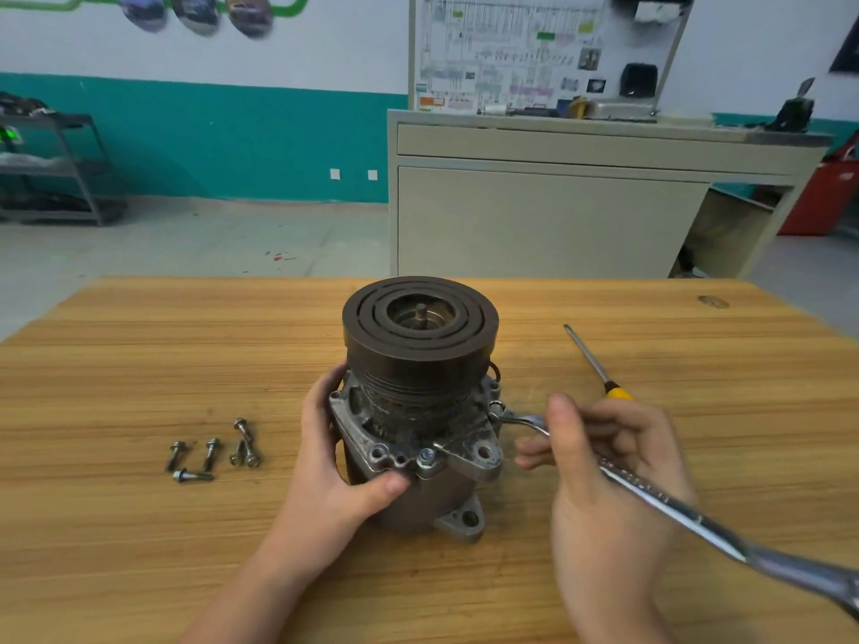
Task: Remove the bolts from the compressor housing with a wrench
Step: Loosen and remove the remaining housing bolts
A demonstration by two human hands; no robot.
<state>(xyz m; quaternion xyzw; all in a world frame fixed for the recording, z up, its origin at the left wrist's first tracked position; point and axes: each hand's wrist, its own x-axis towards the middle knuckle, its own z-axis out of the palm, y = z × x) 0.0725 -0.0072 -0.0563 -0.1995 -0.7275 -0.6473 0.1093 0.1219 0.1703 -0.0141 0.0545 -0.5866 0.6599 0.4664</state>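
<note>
The compressor (420,402) stands upright on the wooden table (139,527), its dark pulley on top. My left hand (334,462) grips the housing's left side, thumb on the front flange. My right hand (599,462) holds a long silver wrench (650,495); its open end sits at a bolt (495,405) on the flange's right side. Another bolt (426,455) stays in the front flange beside an empty hole. Several removed bolts (214,450) lie on the table to the left.
A yellow-handled screwdriver (597,364) lies on the table behind my right hand. Beyond the table stand a beige cabinet (548,216) with a wiring board, a metal shelf rack (56,169) at the left, and a red object at the far right.
</note>
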